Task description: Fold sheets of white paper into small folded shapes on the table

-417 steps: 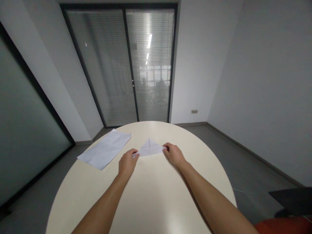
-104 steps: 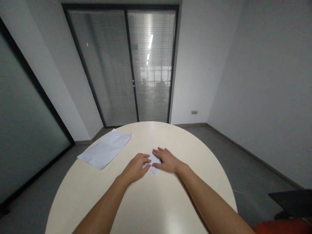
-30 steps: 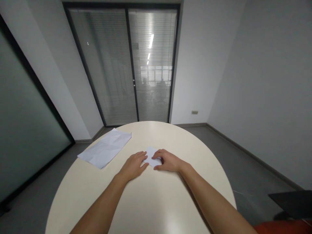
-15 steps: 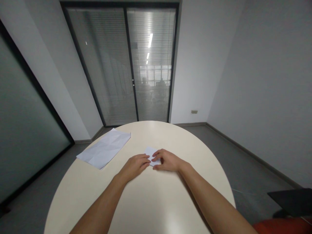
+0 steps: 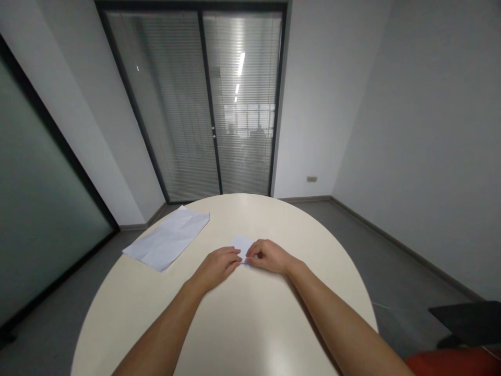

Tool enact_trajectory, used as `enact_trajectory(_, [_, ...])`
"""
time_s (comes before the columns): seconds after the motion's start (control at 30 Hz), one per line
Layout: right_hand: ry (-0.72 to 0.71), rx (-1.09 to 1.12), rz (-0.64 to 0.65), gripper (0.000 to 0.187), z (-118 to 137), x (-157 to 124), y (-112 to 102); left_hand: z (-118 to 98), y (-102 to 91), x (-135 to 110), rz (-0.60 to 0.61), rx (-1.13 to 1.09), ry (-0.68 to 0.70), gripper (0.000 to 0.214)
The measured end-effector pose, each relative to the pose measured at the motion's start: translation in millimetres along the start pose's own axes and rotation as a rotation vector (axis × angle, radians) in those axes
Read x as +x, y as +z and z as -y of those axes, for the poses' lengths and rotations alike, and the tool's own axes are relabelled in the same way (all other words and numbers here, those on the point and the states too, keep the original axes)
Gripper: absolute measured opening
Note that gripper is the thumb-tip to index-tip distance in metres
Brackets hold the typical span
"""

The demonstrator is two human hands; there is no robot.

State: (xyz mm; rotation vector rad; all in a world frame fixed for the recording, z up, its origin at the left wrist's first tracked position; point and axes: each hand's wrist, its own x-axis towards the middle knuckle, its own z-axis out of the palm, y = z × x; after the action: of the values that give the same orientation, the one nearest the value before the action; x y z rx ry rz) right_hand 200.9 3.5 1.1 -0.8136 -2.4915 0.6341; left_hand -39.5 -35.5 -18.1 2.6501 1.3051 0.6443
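Under both hands, small folded white paper (image 5: 241, 243), mostly covered

Both forearms reach forward, left hand (image 5: 216, 266) flat, right hand (image 5: 269, 256) curled.

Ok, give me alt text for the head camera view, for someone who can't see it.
Two bare hands, left hand and right hand, press on a small folded white paper on a round cream table. A larger creased sheet lies flat at the table's far left edge, with glass doors and blinds behind.
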Motion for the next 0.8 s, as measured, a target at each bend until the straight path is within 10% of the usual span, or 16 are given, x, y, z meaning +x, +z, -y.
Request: enact_trajectory(0.8, [0.069, -0.047, -0.028, 0.019, -12.7, -3.0, -1.2, -14.2, -10.4, 1.2, -0.006, 0.048, -0.166, 0.022])
